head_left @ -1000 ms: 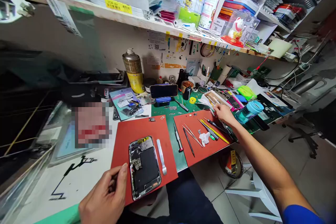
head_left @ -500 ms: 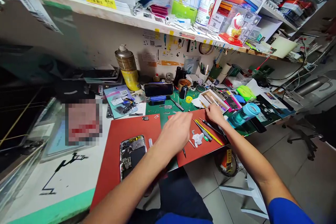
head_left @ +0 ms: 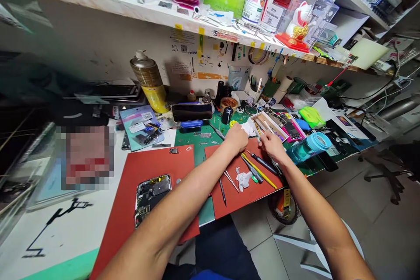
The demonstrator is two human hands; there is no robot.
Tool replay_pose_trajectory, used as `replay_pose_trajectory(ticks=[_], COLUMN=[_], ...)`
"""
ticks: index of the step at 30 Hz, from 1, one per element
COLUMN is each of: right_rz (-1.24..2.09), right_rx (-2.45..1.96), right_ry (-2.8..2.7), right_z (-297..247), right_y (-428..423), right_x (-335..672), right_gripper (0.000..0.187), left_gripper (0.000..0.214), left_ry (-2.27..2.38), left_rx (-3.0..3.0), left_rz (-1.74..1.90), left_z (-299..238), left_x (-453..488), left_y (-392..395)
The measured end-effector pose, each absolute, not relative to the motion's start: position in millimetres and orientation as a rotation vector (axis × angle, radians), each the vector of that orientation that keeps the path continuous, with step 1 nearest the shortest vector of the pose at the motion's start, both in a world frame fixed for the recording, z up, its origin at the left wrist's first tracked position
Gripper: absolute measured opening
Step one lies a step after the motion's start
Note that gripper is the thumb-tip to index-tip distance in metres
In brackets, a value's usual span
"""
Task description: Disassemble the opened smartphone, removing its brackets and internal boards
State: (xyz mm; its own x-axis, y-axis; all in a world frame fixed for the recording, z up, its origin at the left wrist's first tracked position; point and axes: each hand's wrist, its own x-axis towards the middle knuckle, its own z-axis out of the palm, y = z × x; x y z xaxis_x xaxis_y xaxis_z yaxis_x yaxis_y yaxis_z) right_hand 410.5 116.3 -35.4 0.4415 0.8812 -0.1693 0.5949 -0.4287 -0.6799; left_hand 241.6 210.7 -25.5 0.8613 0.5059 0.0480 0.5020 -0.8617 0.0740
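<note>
My left hand (head_left: 236, 138) reaches forward over the far edge of the right red mat (head_left: 238, 205), its fingers curled beside a white piece (head_left: 248, 128). Whatever its fingertips hold is hidden. Close by on the right, my right hand (head_left: 273, 145) is pinched at the front corner of a shallow white box (head_left: 278, 136) with thin tools in it; what it grips is too small to make out. Below the hands lie a yellow tool (head_left: 262, 175), a dark pen-like tool (head_left: 261, 162), tweezers (head_left: 231, 181) and crumpled white tissue (head_left: 243, 180). An opened phone (head_left: 149, 199) rests on the left red mat (head_left: 114, 210), partly behind my left forearm.
A spray can (head_left: 148, 81) stands at the back left, near a propped phone (head_left: 192, 112). A blue cup (head_left: 308, 148) is right of my right hand. Above runs a loaded shelf (head_left: 157, 22); a bin (head_left: 284, 210) and white stool (head_left: 311, 245) are below.
My left hand has moved forward and right, from above the mats to beside the right hand. My right hand stays by the white box, fingers now pinched. The view has shifted somewhat.
</note>
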Motion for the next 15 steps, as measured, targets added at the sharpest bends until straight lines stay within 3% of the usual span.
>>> replay_pose_trajectory(ticks=[3, 9, 11, 15], right_rz=[0.856, 0.981, 0.977, 0.832], right_rx=[-2.004, -1.649, -1.569, -1.459], right_ry=[-1.142, -1.03, -0.999, -0.874], right_z=[-27, 7, 19, 37], right_y=[105, 66, 48, 7], right_x=[408, 387, 378, 358], right_gripper=[0.031, 0.053, 0.05, 0.034], left_gripper=[0.039, 0.031, 0.015, 0.02], left_ry=[0.829, 0.904, 0.944, 0.944], left_rx=[3.01, 3.007, 2.973, 2.906], left_rz=[0.152, 0.305, 0.338, 0.403], left_z=[-24, 7, 21, 33], left_x=[240, 220, 199, 134], left_y=[208, 192, 168, 88])
